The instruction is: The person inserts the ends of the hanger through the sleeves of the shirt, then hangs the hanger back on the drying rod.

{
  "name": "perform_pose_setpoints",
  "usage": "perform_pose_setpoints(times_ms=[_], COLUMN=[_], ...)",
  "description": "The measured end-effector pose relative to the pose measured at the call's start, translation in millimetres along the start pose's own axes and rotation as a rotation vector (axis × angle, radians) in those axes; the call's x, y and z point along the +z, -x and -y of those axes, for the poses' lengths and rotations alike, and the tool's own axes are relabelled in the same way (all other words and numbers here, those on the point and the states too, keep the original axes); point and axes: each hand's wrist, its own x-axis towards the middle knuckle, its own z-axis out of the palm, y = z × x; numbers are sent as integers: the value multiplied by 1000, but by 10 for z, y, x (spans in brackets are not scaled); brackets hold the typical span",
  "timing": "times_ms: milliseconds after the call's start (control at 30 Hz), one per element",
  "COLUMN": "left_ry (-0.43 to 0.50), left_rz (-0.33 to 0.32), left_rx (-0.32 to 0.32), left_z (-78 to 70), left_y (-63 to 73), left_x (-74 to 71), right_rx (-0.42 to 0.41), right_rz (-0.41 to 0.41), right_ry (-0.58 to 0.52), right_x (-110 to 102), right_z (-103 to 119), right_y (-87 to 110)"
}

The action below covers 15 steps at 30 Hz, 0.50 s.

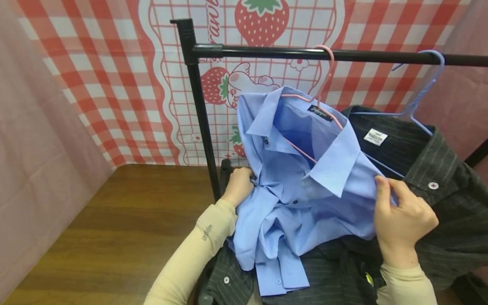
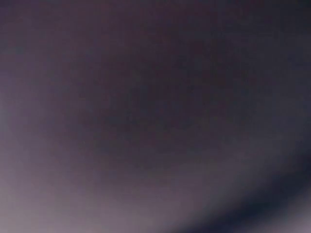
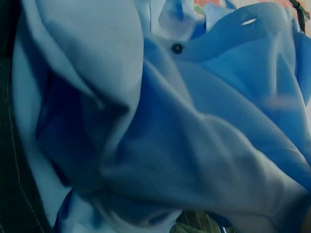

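Note:
A light blue button-up shirt (image 1: 282,169) hangs on a pink hanger (image 1: 331,67), its collar spread at the neck and its lower part bunched in folds. My left hand (image 1: 239,184) grips the shirt's left side, where the fabric gathers toward the fingers; the fingertips are partly hidden by cloth. With thumb and fingers, my right hand (image 1: 404,216) pinches the shirt at its right shoulder. Close up in the right wrist view, the blue folds (image 3: 194,126) and a dark button (image 3: 177,48) show. Darkness and blur fill the left wrist view.
The pink hanger hooks over a black rail (image 1: 267,52) on a black upright (image 1: 202,110). To the right, a dark pinstriped shirt (image 1: 450,203) hangs on a blue-purple hanger (image 1: 423,93). More dark striped cloth (image 1: 320,275) lies below. A brown wooden table (image 1: 114,228) stretches leftward.

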Motion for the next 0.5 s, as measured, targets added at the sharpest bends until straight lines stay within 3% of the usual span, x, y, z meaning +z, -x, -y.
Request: perform_pose_setpoints(times_ms=[167,267,433,500], left_ry=[-175,-233,-228,-169], left_rz=[204,333,502,545], left_rx=[49,62,57,31], left_z=[47,39,47,45], left_y=[-2,14,52,77], left_x=[45,37,-32,-103], right_rx=[-5,-5,-11,-15], right_rz=[45,48,47,43], right_ry=[7,6,10,7], right_x=[-26,-42,-35,-27], right_z=[-37,-42,-53,-68], right_y=[-65,-95,-105,-111])
